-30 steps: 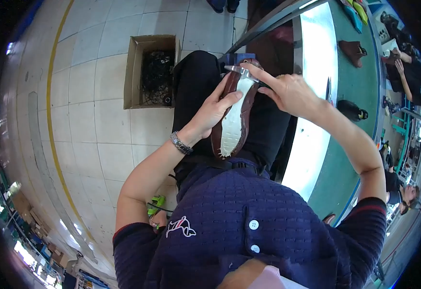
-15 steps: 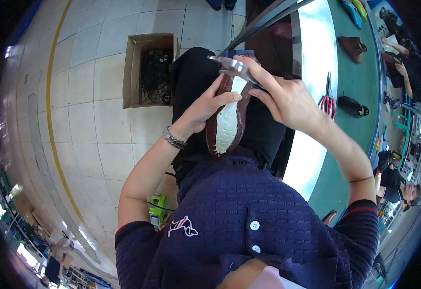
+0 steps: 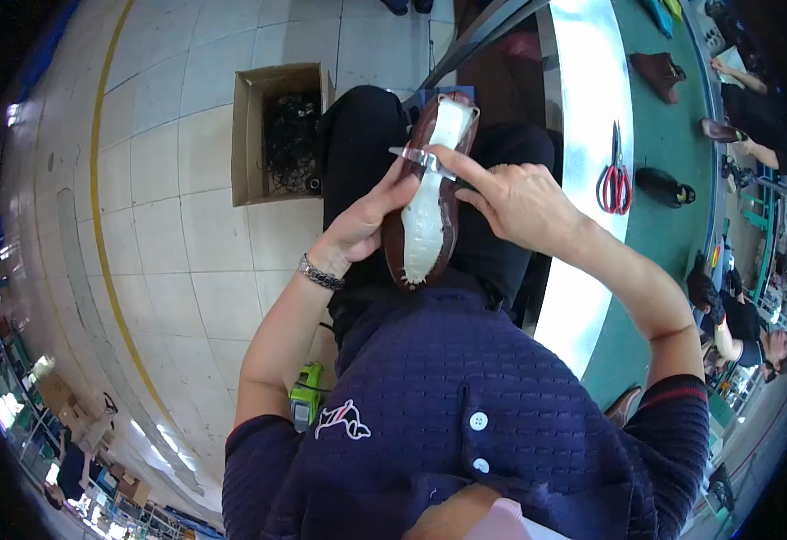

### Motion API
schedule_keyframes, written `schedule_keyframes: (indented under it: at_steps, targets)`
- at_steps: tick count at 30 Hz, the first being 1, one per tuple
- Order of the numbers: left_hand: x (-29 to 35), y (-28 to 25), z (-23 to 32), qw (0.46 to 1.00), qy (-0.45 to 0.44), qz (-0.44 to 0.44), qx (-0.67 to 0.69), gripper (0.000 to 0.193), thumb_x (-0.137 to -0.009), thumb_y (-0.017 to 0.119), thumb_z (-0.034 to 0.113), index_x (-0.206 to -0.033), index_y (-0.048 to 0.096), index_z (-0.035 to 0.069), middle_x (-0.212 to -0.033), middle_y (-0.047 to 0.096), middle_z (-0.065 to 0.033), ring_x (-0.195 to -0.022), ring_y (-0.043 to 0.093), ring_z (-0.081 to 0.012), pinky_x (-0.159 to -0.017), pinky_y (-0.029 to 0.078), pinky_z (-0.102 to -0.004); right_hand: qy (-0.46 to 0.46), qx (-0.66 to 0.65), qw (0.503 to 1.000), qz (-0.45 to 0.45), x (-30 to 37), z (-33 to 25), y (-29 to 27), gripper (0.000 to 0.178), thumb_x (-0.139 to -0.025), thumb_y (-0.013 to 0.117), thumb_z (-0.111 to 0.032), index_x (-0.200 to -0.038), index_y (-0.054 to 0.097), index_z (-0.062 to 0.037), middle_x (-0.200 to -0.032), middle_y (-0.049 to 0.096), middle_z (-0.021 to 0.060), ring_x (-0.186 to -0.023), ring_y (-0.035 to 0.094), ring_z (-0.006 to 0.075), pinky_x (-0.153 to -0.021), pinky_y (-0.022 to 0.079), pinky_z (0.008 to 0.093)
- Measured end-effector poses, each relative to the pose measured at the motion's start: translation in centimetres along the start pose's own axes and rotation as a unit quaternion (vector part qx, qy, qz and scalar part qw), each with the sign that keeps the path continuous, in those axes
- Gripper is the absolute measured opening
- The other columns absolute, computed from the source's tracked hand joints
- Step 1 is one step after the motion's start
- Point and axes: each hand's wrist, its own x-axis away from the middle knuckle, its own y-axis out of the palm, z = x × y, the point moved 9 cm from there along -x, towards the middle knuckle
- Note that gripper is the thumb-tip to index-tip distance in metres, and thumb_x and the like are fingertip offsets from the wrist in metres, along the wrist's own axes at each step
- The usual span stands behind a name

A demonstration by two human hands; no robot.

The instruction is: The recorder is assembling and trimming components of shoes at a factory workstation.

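Left grip [image 3: 363,220] is holding a brown leather shoe [image 3: 395,249], white underside [image 3: 424,231] up, right grip [image 3: 517,205] is clasping a silver metal tool [image 3: 426,160].

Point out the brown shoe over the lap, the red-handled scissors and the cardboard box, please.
Brown shoe [image 3: 423,236]: head view, on its pale underside.
Red-handled scissors [image 3: 616,166]: head view, where blades meet handles.
Cardboard box [image 3: 246,139]: head view, on its left wall.
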Motion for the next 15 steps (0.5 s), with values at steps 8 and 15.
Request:
schedule_keyframes:
  at_steps: [8,15]
  targets:
    - [1.4,0.0,-0.9,0.985,0.111,0.124,-0.043,0.069,-0.097,0.057,0.029,-0.153,0.020,0.013,-0.143,0.041,-0.0079,-0.128,0.043,-0.0175,-0.107,0.035,-0.0321,-0.032,0.042,0.998,0.026,0.5,-2.4,-3.3,0.063,-0.093,0.059,-0.017,-0.148,0.031,-0.0192,-0.061,0.062,0.0121,-0.052,0.063,0.0279,-0.050,0.049,0.0389]
    - [1.1,0.8,-0.9,0.995,0.054,0.067,-0.047,0.094,-0.084,0.072,0.013,-0.155,0.010,0.020,-0.139,0.043,-0.0053,-0.125,0.045,-0.0177,-0.104,0.039,-0.0341,-0.049,-0.011,0.999,-0.005,1.1,-1.9,0.3,0.064,-0.091,0.061,-0.017,-0.148,0.032,-0.0203,-0.066,0.064,0.0127,-0.054,0.064,0.0291,-0.050,0.050,0.0378]
